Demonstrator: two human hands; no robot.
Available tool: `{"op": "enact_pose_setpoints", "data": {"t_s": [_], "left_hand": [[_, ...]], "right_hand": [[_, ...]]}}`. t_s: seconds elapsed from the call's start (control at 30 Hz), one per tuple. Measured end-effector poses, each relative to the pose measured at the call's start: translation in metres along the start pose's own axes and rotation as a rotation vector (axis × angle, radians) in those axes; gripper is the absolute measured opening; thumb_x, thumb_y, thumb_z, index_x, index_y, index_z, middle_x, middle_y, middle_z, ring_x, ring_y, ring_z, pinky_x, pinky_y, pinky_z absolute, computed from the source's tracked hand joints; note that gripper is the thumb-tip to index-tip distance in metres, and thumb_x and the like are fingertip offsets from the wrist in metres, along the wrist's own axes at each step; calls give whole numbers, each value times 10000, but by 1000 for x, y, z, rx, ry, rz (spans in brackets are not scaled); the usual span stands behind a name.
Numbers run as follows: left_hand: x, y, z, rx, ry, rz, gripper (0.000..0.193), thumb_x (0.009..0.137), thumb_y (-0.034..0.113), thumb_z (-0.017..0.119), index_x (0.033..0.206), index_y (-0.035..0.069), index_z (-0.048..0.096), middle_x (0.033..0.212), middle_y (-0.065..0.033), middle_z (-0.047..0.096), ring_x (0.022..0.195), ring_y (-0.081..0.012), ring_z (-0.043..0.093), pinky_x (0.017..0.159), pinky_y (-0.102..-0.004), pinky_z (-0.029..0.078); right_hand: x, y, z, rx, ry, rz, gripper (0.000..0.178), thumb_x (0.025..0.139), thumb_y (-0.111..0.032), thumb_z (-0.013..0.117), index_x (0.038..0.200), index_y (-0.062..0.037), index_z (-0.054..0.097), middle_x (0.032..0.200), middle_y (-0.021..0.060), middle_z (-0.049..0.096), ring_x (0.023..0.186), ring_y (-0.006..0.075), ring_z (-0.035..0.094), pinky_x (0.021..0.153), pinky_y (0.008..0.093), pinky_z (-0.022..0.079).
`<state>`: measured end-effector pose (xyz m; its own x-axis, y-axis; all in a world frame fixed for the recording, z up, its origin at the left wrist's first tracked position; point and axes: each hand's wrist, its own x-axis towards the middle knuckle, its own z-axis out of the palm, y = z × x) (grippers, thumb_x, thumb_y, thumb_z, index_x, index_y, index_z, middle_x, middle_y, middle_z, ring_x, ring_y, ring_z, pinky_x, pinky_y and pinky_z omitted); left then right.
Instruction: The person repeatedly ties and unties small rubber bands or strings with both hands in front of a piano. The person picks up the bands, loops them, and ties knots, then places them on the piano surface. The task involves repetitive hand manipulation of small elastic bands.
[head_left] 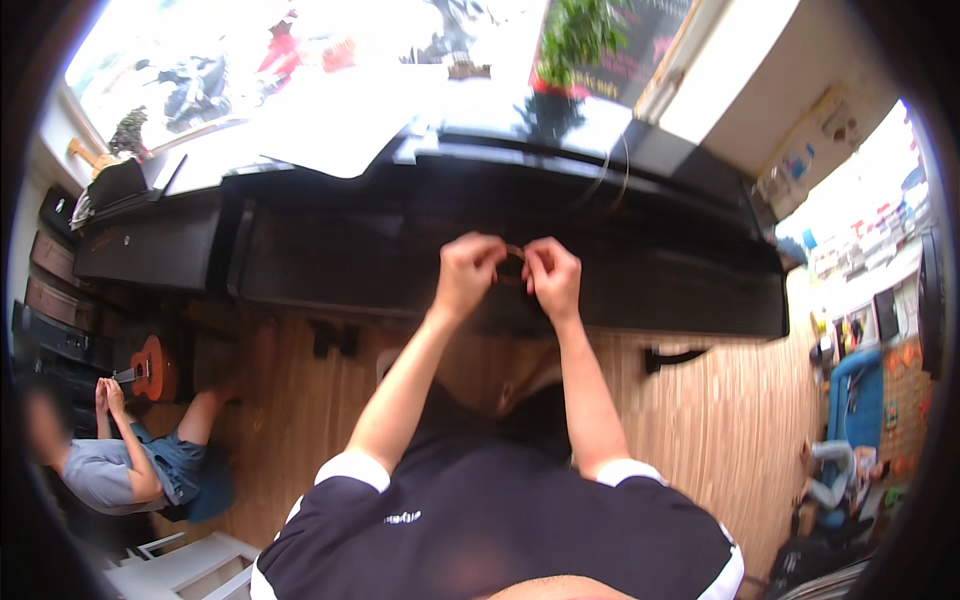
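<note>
Both of my forearms reach forward over the dark top of a long black piano-like cabinet (370,265). My left hand (466,272) is closed, its thumb and fingers pinched on the left side of a small, thin, brownish loop like coiled string or wire (512,282). On the other side, my right hand (553,275) pinches the same loop with thumb and fingertips. The two hands are a short way apart. Thin pale strands (624,170) arc up beyond my right hand; whether they join the loop I cannot tell. Blur hides the loop's finer detail.
White paper (335,135) and a potted plant (582,45) are on the ledge behind. At left a seated person (125,465) is near a small orange-brown guitar or ukulele (152,368). Another person (845,468) is by a blue sofa (858,400) at right.
</note>
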<state>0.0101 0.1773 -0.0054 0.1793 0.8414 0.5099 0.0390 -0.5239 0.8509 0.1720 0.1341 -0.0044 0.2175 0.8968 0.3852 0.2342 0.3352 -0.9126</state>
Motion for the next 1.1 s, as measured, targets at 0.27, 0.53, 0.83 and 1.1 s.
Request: {"op": "enact_pose_setpoints", "data": {"t_s": [0.27, 0.53, 0.83, 1.1], "left_hand": [[0, -4, 1, 66, -44, 15, 61, 845, -14, 698, 896, -29, 726, 791, -93, 711, 619, -135, 690, 555, -246, 525], [-1, -2, 0, 53, -63, -18, 69, 847, -14, 697, 901, -16, 740, 778, -84, 716, 629, -130, 692, 582, -236, 538], [-1, -5, 0, -13, -37, -23, 65, 849, -24, 690, 899, -20, 731, 802, -88, 729, 662, -157, 718, 591, -237, 553], [-1, -5, 1, 41, -54, 14, 65, 833, 3, 720, 888, 8, 753, 767, -78, 715, 595, -128, 673, 535, -226, 503]], "right_hand": [[-2, 10, -4, 67, -75, 8, 49, 893, 15, 647, 884, 7, 694, 648, 20, 645, 579, 61, 584, 532, 220, 433], [-4, 14, -6, 105, -116, 2, 77, 915, 20, 642, 949, 7, 710, 691, 9, 640, 614, 52, 559, 569, 199, 437], [-3, 7, -3, 119, -57, 14, 66, 916, -12, 648, 919, 3, 713, 650, 0, 620, 582, 45, 537, 542, 203, 416], [-4, 11, -5, 72, -41, -3, 68, 893, -68, 699, 923, -13, 726, 681, 19, 672, 603, 48, 588, 554, 202, 443]]}}
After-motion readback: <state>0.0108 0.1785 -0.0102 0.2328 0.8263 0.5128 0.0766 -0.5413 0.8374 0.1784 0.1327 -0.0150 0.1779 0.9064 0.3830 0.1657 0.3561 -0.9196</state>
